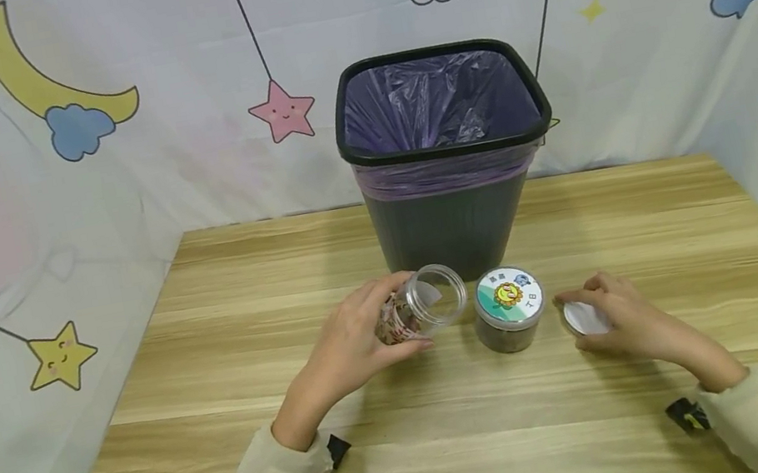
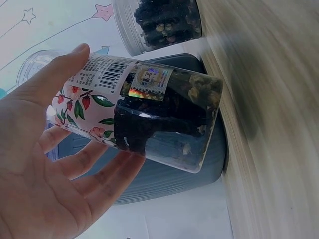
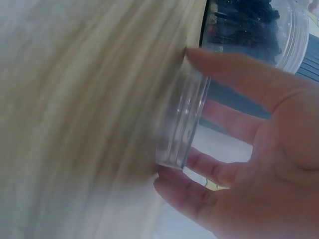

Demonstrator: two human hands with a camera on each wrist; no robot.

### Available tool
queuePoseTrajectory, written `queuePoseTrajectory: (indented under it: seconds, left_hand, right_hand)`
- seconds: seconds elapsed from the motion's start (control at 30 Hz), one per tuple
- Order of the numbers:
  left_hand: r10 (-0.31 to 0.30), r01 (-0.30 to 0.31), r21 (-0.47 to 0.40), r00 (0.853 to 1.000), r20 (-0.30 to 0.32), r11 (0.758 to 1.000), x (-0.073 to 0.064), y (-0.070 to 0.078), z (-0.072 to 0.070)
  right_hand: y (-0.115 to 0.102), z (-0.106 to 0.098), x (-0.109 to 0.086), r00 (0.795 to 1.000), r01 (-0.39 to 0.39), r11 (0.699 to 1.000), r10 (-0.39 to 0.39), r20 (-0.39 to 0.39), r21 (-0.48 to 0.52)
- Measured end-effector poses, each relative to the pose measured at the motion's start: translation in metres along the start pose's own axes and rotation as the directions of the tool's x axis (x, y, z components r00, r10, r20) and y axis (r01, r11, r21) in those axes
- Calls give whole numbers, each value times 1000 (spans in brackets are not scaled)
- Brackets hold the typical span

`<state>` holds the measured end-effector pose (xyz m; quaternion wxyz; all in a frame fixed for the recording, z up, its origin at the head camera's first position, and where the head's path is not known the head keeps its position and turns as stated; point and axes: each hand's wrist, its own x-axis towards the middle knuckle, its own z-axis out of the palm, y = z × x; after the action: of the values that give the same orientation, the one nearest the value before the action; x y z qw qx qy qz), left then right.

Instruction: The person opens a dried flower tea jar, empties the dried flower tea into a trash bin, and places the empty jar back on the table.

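Note:
My left hand (image 1: 355, 342) grips a clear plastic jar (image 1: 445, 297) that is tilted, its lidless mouth toward the right in the head view. The left wrist view shows a flowered label with a barcode on this jar (image 2: 164, 117) and dark, dried pieces inside. With fingertips and thumb at its rim, my right hand (image 1: 625, 316) holds a round, clear lid (image 1: 586, 318) low at the tabletop. Between the hands stands a second jar (image 1: 509, 311), upright, its lid bearing a sunflower sticker. Dark contents show through that jar (image 3: 244, 27) in the right wrist view.
A dark bin (image 1: 447, 216) with a purple liner (image 1: 376, 114) stands just behind the jars. The wood-grain table (image 1: 234, 321) ends at a white cloth (image 1: 213, 156) printed with stars and moons at the back and sides.

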<state>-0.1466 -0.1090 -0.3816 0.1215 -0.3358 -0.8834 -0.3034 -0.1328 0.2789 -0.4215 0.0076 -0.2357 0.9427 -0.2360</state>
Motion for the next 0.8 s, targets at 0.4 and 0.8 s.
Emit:
queuePoseTrajectory:
  seconds: [0.4, 0.8]
  left_hand:
    - [-19, 19, 3, 1000, -2, 1000, 0, 1, -3]
    - [-26, 26, 2, 1000, 0, 1000, 0, 1, -3]
  right_hand:
    - [-1, -24, -3, 993, -98, 987, 87, 85, 130]
    - [-9, -53, 13, 995, -91, 954, 100, -18, 284]
